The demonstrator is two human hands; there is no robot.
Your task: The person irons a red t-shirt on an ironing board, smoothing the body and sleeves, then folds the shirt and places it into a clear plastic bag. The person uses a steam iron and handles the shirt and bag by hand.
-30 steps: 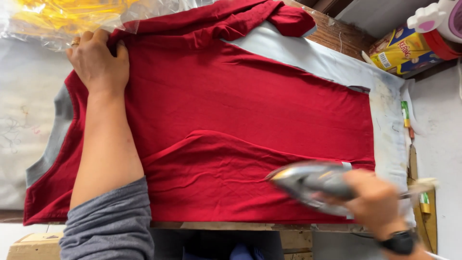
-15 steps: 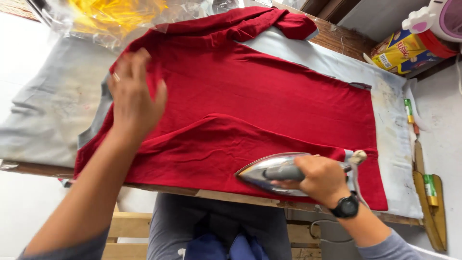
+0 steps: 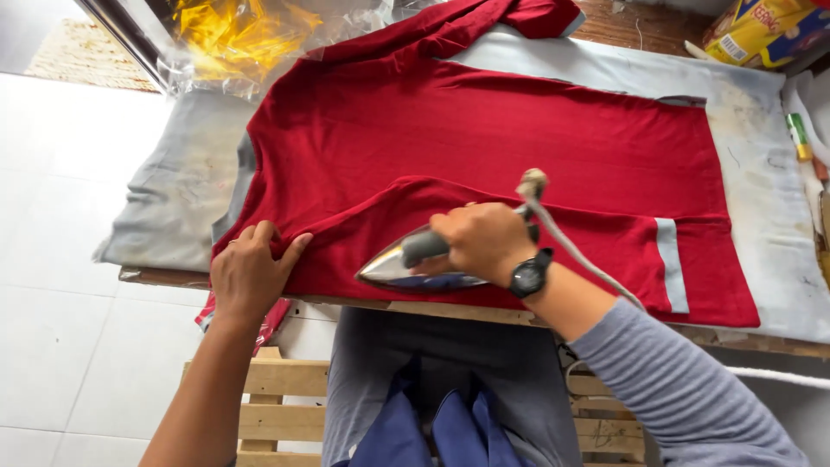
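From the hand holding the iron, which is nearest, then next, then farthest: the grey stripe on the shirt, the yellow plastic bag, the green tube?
From the right hand in the head view:
1. Grey stripe, just to its right on the shirt.
2. Green tube, far right edge.
3. Yellow plastic bag, top left corner.

Red shirt (image 3: 484,147) lies open beyond the iron (image 3: 415,259).
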